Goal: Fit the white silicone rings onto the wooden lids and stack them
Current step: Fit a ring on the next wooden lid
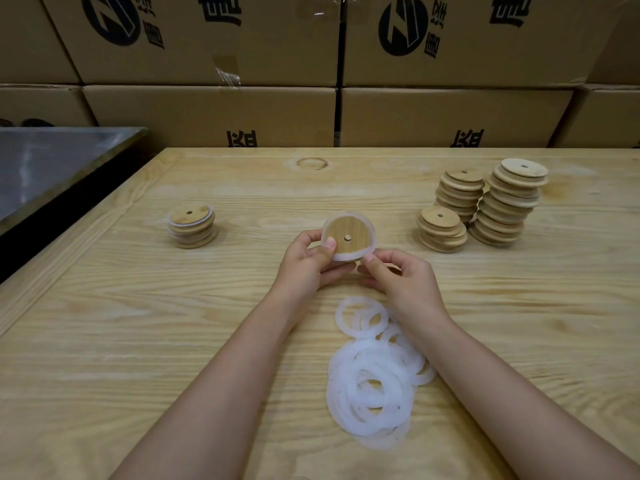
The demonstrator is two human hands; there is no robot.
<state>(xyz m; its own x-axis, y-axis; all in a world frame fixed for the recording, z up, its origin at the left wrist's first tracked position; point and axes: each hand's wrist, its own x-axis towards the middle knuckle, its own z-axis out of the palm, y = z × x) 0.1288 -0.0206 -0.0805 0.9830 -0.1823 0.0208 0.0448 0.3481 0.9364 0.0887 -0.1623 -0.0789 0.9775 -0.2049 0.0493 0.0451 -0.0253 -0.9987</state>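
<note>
White rings [375, 379] are lying in a loose heap on the table [138, 306], between the two forearms. Just beyond the heap, both hands are holding one lid [348, 237] tilted up above the wood. The left hand [304, 261] is gripping it, thumb pressing its face near the left edge and fingers curled behind. The right hand [401, 275] is pinching the ring [346, 257] at the lid's lower right rim; this ring is sitting around the lid. Farther left a ringed stack [191, 226] is standing, and farther right, three bare stacks [485, 206] are standing together. Boxes [207, 109] are lining the back.
</note>
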